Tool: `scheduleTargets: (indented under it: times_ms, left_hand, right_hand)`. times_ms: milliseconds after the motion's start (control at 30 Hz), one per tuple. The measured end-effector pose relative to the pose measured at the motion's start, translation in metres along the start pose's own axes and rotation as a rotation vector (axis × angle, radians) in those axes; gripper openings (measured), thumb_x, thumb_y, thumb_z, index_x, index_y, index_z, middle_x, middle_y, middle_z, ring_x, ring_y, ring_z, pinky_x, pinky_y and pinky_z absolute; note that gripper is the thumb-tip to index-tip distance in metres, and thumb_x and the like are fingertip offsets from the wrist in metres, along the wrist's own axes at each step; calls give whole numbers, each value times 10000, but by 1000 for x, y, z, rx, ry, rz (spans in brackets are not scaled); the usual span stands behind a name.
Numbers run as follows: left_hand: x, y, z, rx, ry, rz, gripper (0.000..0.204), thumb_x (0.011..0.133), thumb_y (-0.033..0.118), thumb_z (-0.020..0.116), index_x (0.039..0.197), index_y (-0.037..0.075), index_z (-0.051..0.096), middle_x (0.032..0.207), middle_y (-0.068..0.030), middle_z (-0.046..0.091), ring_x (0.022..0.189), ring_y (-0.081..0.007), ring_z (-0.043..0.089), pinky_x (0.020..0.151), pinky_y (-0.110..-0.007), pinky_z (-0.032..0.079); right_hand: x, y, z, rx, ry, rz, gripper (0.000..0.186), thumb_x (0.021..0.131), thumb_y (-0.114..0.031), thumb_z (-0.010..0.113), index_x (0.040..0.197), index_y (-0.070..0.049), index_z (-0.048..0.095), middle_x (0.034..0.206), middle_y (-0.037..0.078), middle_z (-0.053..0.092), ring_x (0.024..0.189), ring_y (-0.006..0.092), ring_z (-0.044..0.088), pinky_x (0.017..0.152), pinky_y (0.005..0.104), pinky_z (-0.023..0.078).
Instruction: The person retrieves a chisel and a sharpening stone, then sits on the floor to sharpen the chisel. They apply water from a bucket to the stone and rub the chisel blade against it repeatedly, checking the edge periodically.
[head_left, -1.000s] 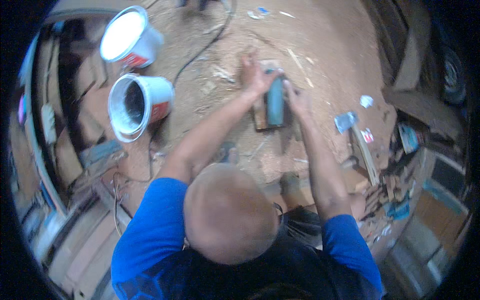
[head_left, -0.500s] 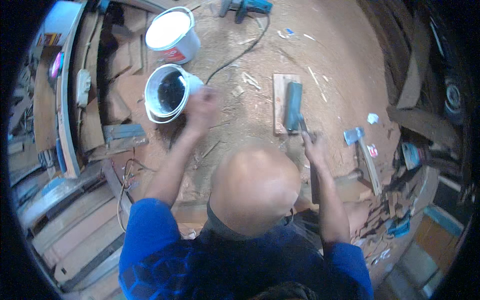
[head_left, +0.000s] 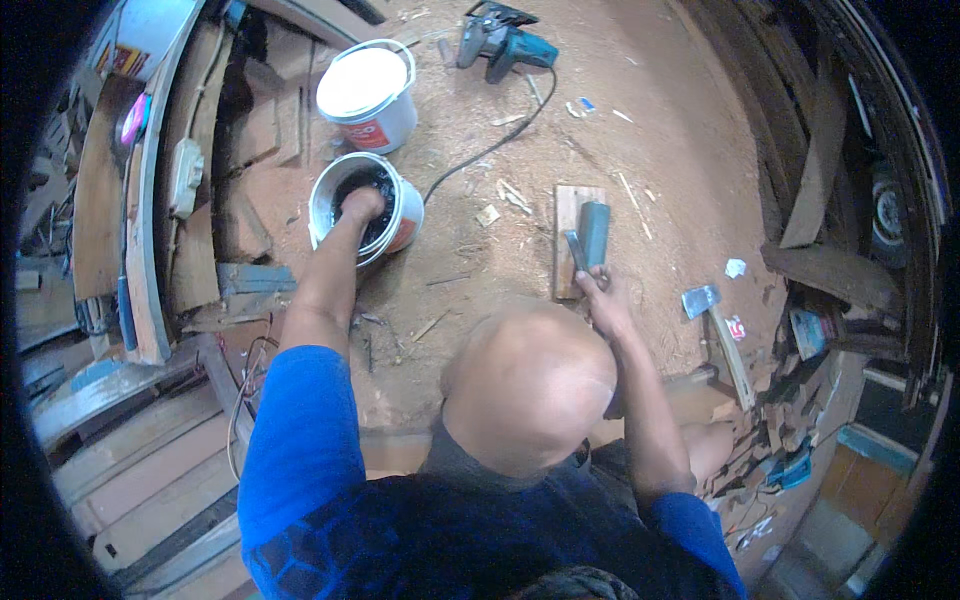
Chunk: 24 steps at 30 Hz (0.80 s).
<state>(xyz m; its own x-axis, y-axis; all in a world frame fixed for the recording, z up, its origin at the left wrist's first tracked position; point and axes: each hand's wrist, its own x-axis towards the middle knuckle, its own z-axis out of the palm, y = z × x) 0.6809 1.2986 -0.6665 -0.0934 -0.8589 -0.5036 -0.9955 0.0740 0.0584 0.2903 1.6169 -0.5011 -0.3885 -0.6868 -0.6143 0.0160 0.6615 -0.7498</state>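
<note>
My left hand [head_left: 365, 202] reaches down inside a white bucket [head_left: 402, 235] of dark liquid, its fingers hidden. My right hand [head_left: 600, 292] grips a flat metal chisel-like blade [head_left: 573, 247], whose end is at the left side of a grey-green sharpening stone [head_left: 594, 230]. The stone lies lengthwise on a wooden board [head_left: 566, 206] on the dusty work surface.
Behind the left bucket stands a lidded white bucket [head_left: 363, 80]. A corded teal power saw [head_left: 520, 45] lies at the back. A hatchet [head_left: 702, 299] is at right, beside wood scraps. Planks [head_left: 140, 440] line the left. A shaved head [head_left: 530, 380] is between my arms.
My left hand has moved from the stone leftward into the bucket. My right hand has drawn back toward me and holds the blade, now tilted with its end at the stone's left side.
</note>
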Motion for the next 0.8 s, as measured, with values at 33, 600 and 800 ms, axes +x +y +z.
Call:
scheduleTargets:
  times_ms: [33, 600, 800]
  left_hand:
    - [3, -21, 6, 50, 7, 90, 294, 855, 180, 559, 1015, 36, 757, 1139, -221, 701, 1067, -350, 690, 928, -448, 540]
    - [-197, 150, -53, -1335, 184, 196, 325, 1072, 318, 478, 1161, 27, 592, 1048, -60, 675, 899, -130, 619, 784, -304, 507]
    - [-210, 256, -19, -1832, -190, 144, 385, 1061, 420, 481, 1100, 47, 567, 915, -71, 641, 793, -171, 658, 677, -349, 586]
  right_hand:
    - [1, 3, 8, 5, -53, 9, 234, 970, -200, 661, 1034, -32, 512, 707, 38, 626, 522, 83, 508, 471, 261, 418]
    - [31, -6, 73, 91, -110, -183, 222, 954, -174, 671, 1056, -31, 536, 774, 62, 635, 695, 125, 600, 613, 316, 490]
    - [35, -14, 100, 47, -12, -266, 202, 947, -98, 638, 1101, 6, 557, 875, 141, 689, 747, 206, 663, 684, 349, 534]
